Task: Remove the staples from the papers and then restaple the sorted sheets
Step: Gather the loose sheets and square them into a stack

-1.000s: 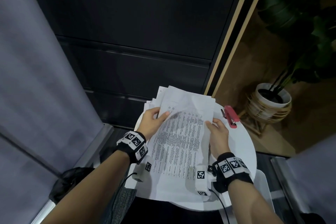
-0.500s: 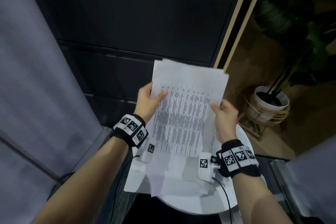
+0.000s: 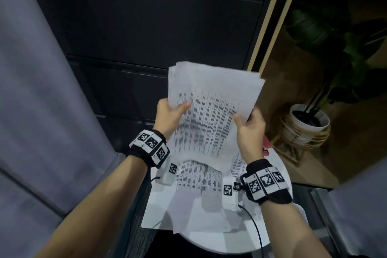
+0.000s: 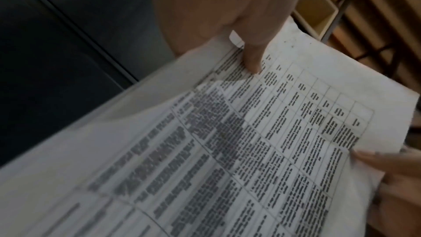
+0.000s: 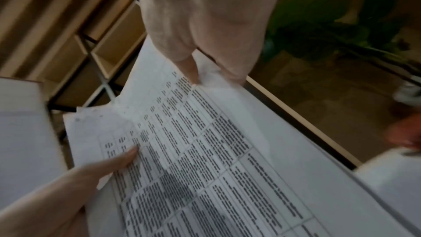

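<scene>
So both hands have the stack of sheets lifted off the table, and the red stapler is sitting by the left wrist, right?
Not quite. Both hands, left hand and right hand, do hold the stack lifted off the table, but the stapler sits by the right wrist, half hidden behind it. The head view shows this.

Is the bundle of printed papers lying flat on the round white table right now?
No, both the left hand and the right hand hold the papers lifted above the table.

Red stapler (image 3: pixel 265 146) mostly hidden
</scene>
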Available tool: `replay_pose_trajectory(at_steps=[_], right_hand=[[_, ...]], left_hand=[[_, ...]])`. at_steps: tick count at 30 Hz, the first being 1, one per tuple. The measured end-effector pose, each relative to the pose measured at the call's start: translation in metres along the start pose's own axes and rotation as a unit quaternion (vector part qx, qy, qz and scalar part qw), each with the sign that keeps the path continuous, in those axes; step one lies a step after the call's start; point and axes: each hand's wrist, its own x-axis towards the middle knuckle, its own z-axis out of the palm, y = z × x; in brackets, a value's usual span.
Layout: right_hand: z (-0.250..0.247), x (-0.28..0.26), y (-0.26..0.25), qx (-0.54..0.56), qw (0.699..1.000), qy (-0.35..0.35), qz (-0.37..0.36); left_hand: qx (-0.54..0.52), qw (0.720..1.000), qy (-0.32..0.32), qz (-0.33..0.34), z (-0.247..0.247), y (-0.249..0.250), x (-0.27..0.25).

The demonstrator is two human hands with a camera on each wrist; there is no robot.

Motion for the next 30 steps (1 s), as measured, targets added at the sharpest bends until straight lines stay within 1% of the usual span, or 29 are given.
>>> replay_pose_trajectory(at_steps=[2,3,4,5,7,8,9,10,12,15,17,20,21,23,25,28,29,30], right_hand=[[0.002,0.004,-0.008,0.029,0.998,0.026,-0.044],[0.003,0.006,-0.01,0.042,0.998,0.03,-0.046],[0.003,0.009,-0.008,0.049,0.998,0.029,-0.034],[0.0,0.009,-0.005,0.035,0.999,0.018,-0.003],[-0.002,0.006,0.006,-0.02,0.998,-0.016,0.063],[-0.002,0.004,0.012,-0.055,0.995,-0.029,0.08],[-0.001,0.002,0.015,-0.075,0.993,-0.029,0.088],[0.001,0.0,0.015,-0.077,0.993,-0.021,0.084],[0.004,0.002,0.005,-0.057,0.996,-0.003,0.067],[-0.001,0.01,-0.005,-0.023,0.999,-0.015,0.035],[-0.006,0.011,-0.007,-0.028,0.999,-0.026,0.037],[-0.011,0.01,0.007,-0.06,0.995,-0.036,0.066],[-0.009,0.009,0.007,-0.065,0.994,-0.035,0.077],[-0.004,0.007,0.003,-0.066,0.994,-0.033,0.078],[0.003,0.009,-0.007,-0.058,0.997,-0.025,0.045],[0.008,0.012,-0.025,-0.065,0.997,-0.019,-0.036],[0.006,0.014,-0.026,-0.057,0.997,-0.021,-0.044],[0.004,0.014,-0.023,-0.054,0.998,-0.02,-0.037]], left_hand=[[-0.016,0.999,0.023,0.027,0.001,0.017,0.006],[-0.025,0.999,0.026,0.033,0.001,0.022,0.007],[-0.027,0.999,0.021,0.024,0.0,0.02,0.009],[-0.027,1.0,0.007,0.003,-0.001,0.014,0.008],[-0.016,0.997,-0.02,-0.069,-0.005,-0.005,0.003],[0.001,0.995,-0.027,-0.101,-0.006,-0.011,0.0],[0.012,0.993,-0.027,-0.112,-0.006,-0.013,-0.004],[0.015,0.994,-0.02,-0.109,-0.005,-0.012,-0.005],[-0.01,0.997,-0.003,-0.078,-0.002,0.001,-0.002],[-0.039,0.999,-0.013,-0.022,-0.004,0.024,0.004],[-0.052,0.998,-0.023,-0.026,-0.01,0.022,0.007],[-0.029,0.995,-0.075,-0.062,-0.012,0.01,0.004],[-0.019,0.994,-0.078,-0.068,-0.011,0.007,0.003],[-0.01,0.995,-0.061,-0.073,-0.008,0.007,0.007],[0.004,0.997,-0.046,-0.062,-0.004,0.019,0.012],[0.011,0.999,-0.028,-0.015,0.001,0.039,0.016],[0.012,0.999,-0.03,-0.007,0.0,0.04,0.016],[0.005,0.999,-0.043,-0.014,-0.003,0.038,0.012]])
